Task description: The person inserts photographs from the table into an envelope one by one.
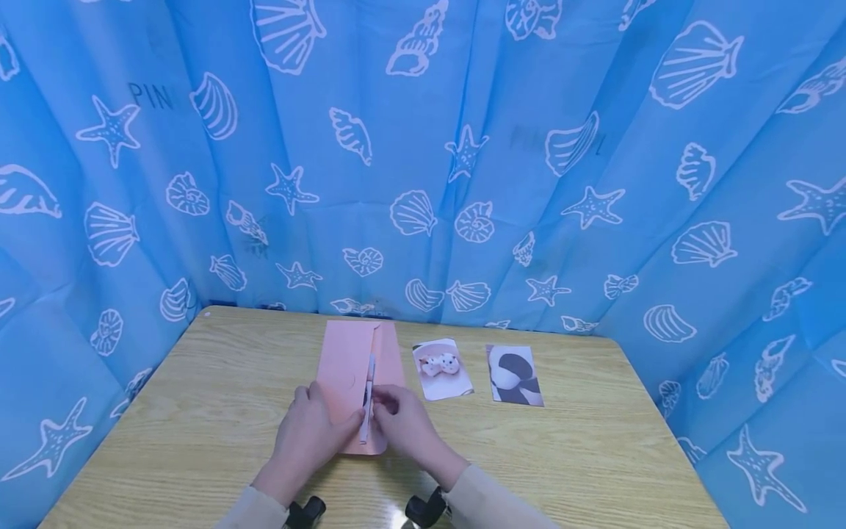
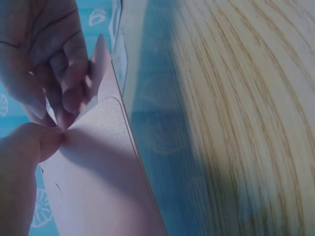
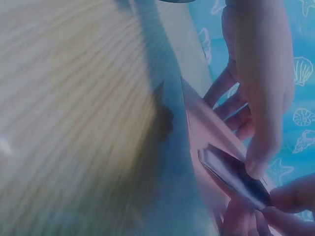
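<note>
A pink envelope [image 1: 346, 353] lies upright along the table, its long right side unfolded as a flap. Along its opening stands a photo card [image 1: 369, 389], seen nearly edge-on; its dark glossy face shows in the right wrist view. My left hand [image 1: 307, 430] holds the envelope, its thumb at the mouth's edge beside the card. From the right, my right hand [image 1: 408, 426] pinches the card with its fingertips. In the left wrist view the envelope [image 2: 103, 162] gapes where both hands meet. How deep the card sits inside is hidden.
Two more photo cards lie right of the envelope: one with white spotted shapes [image 1: 441, 369], one with dark and pale rounded forms [image 1: 515, 376]. The wooden table [image 1: 581, 441] ends at a blue curtain [image 1: 410, 162] printed with shells and starfish.
</note>
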### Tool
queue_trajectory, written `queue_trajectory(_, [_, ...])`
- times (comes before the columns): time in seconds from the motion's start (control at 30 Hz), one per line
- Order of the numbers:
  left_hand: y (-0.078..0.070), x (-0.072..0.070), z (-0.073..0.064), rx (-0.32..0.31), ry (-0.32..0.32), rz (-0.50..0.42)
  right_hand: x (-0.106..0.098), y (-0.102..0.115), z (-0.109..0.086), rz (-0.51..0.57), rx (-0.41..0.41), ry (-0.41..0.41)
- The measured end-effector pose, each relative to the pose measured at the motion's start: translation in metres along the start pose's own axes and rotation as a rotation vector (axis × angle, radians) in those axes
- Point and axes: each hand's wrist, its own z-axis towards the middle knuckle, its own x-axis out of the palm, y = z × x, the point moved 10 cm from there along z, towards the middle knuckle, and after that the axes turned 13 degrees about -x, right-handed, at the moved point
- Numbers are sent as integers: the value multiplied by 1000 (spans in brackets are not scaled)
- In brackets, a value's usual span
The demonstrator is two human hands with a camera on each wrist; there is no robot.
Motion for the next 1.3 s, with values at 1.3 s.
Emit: queue_trajectory(1.3, [12,9,2,-25,53,17,-201,-94,-35,-279,258,-278])
